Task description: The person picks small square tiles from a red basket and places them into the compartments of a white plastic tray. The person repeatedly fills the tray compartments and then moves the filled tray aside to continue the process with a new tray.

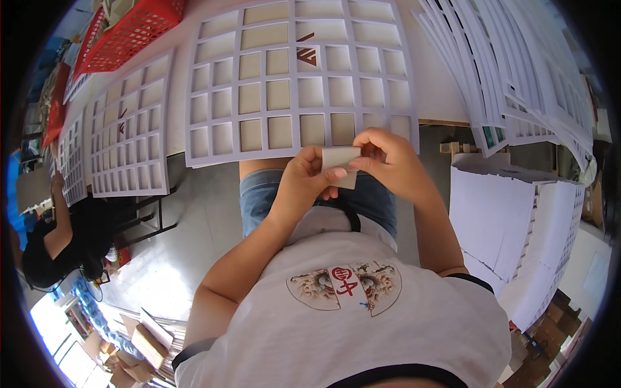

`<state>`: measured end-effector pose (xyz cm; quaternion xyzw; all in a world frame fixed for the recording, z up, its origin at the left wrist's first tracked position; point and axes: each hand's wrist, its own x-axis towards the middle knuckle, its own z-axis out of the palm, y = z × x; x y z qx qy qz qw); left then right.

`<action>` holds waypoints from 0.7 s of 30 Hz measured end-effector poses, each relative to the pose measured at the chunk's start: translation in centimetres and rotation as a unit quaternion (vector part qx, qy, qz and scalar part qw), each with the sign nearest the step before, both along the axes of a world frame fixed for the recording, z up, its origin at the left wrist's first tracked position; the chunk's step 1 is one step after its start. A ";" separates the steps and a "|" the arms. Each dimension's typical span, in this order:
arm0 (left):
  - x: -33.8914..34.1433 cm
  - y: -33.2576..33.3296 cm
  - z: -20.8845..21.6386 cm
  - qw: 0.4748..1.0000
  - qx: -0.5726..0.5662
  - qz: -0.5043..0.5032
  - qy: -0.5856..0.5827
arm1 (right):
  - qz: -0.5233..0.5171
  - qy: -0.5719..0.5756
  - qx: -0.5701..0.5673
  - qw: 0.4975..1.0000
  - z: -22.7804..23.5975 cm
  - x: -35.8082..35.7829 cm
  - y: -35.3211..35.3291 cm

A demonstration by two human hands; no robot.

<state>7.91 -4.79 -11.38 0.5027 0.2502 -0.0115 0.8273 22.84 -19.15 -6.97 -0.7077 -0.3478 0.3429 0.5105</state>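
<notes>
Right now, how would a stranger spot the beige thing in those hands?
Find the big white grid board at the top centre. At its lower edge, the left hand and right hand grip flat beige card, perhaps more than one piece. Unlike the beige squares in the board's cells, it is in the hands.

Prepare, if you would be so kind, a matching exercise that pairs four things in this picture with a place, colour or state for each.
Things:
1. Red basket
2. Card-like beige material
3. Large grid panel
4. Shorts

Places and states:
A. Blue, worn by the person
B. Just beyond the hands, some compartments beige and others white
C. At the picture's upper left
D. Held in the left hand and right hand

Right pairs: 1-C, 2-D, 3-B, 4-A
</notes>
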 end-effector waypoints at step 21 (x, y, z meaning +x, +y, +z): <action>0.3 -0.2 1.0 0.984 0.147 -0.100 0.023 | 0.011 -0.314 -0.015 0.949 -2.4 5.1 -0.6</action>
